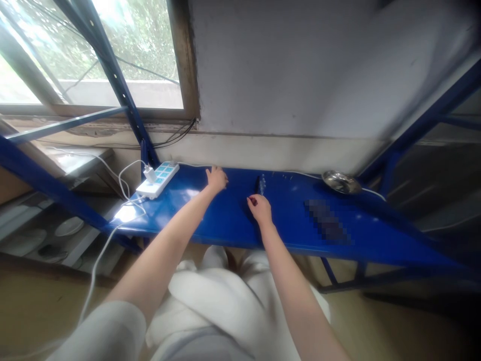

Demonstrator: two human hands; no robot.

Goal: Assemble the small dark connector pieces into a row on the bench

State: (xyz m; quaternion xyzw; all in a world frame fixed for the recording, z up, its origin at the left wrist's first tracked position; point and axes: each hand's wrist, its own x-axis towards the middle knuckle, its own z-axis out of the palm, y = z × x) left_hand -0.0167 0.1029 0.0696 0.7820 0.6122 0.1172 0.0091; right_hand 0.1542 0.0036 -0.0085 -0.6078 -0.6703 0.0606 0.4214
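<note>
A translucent, knobbly piece (262,184) lies beside a dark strip (257,184); left hand (217,179) and right hand (261,208) are apart, grips indiscernible.

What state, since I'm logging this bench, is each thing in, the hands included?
Power strip: on the table, one charger seen in it.
Charger: plugged in, cable attached.
Metal dish: resting on the table; contents unclear.
Clear beaded item: beyond the right hand; details too small.
Left hand: thumb apart from the fingers; contact unclear.
Right hand: fingers curled; whether holding anything unclear.
</note>
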